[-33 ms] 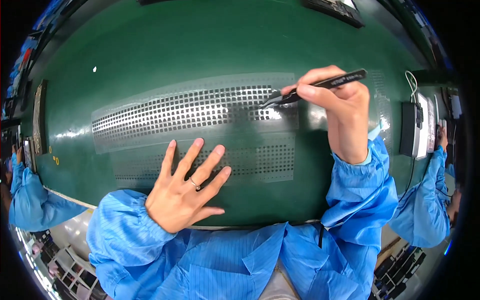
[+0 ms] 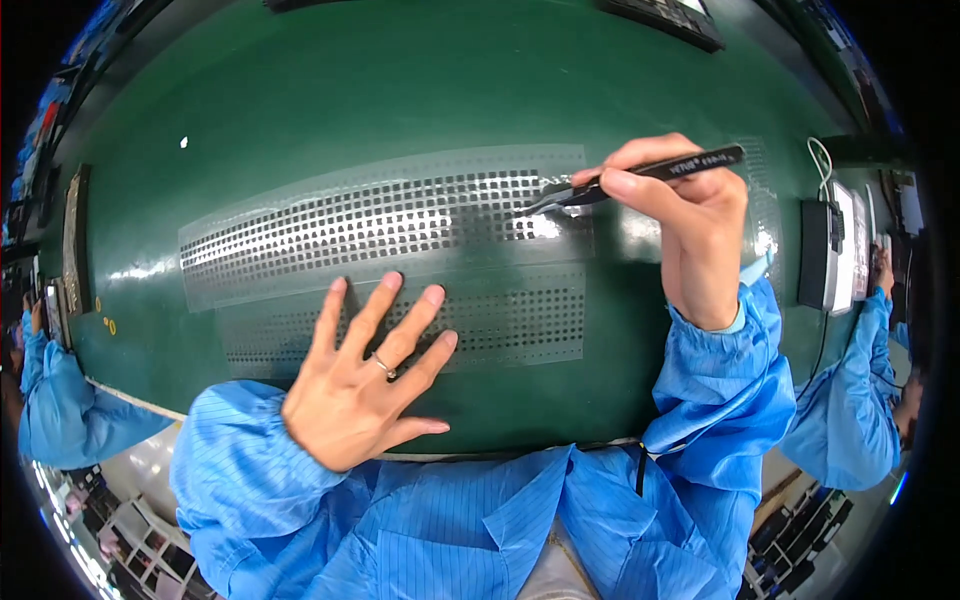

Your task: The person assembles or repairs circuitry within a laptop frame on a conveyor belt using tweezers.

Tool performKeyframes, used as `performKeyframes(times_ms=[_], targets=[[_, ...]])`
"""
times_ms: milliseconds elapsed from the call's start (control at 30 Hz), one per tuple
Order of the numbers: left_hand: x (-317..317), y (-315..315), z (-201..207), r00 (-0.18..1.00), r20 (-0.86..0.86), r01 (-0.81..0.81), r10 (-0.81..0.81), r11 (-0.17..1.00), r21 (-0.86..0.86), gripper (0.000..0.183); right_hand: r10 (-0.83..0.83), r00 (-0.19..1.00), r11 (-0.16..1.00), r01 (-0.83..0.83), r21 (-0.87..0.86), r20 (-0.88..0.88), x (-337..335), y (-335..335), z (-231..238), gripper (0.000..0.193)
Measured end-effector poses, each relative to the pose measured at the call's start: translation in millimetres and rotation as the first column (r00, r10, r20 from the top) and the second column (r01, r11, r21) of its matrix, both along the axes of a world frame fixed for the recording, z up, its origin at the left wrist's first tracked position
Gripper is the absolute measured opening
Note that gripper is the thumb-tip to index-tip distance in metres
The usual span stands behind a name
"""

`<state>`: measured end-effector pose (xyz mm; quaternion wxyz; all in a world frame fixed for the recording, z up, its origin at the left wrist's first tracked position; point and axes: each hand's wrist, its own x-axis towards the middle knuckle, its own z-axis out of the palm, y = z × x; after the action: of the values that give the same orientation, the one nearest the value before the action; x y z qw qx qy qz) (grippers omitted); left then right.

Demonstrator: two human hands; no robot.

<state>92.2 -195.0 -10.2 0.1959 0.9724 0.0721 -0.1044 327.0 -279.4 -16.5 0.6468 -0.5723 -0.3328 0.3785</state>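
A long clear sheet (image 2: 340, 222) with rows of small dark squares lies across the green table. Closer to me, a second clear sheet (image 2: 520, 318) bears rows of smaller dark marks. My left hand (image 2: 365, 375) rests flat on this nearer sheet, fingers spread and holding nothing; its fingertips reach the far sheet's near edge. Between thumb and fingers, my right hand (image 2: 690, 215) grips black tweezers (image 2: 660, 172). Their tips point down-left at the squares near the far sheet's right end. Whether a square is caught between the tips I cannot tell.
A white and black box (image 2: 822, 255) with a cable stands at the right. A dark strip (image 2: 76, 240) lies at the left edge, near small yellow rings (image 2: 108, 325). A dark tray (image 2: 665, 22) sits at the far side. Blue-sleeved people work on both sides.
The view has shifted slightly. My right hand and the tweezers sit a little further right, with the tips still over nearly the same squares. My left hand stays spread on the nearer sheet.
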Motion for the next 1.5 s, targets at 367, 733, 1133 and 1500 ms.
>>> performKeyframes(times_ms=[367,733,1133,1500], targets=[[66.1,30.9,-31.1,0.903,0.417,-0.016,-0.104,0.961,0.275,0.039,-0.032,0.721,0.992,0.108,-0.067,0.692,-12.6,-13.3,6.2,0.008],[78.4,30.4,-35.6,0.895,0.437,-0.025,-0.091,0.967,0.254,0.038,-0.205,0.932,0.976,0.219,-0.014,0.298,-13.0,-0.8,-2.3,0.009],[88.2,29.5,-30.9,0.917,0.394,-0.028,-0.068,0.972,0.233,0.038,-0.279,0.944,0.952,0.295,-0.075,0.174,-6.0,-1.0,-7.9,0.009],[87.5,29.7,-29.1,0.916,0.396,-0.032,-0.062,0.974,0.226,0.039,-0.286,0.946,0.949,0.302,-0.095,0.153,-4.0,0.4,-8.5,0.008]])
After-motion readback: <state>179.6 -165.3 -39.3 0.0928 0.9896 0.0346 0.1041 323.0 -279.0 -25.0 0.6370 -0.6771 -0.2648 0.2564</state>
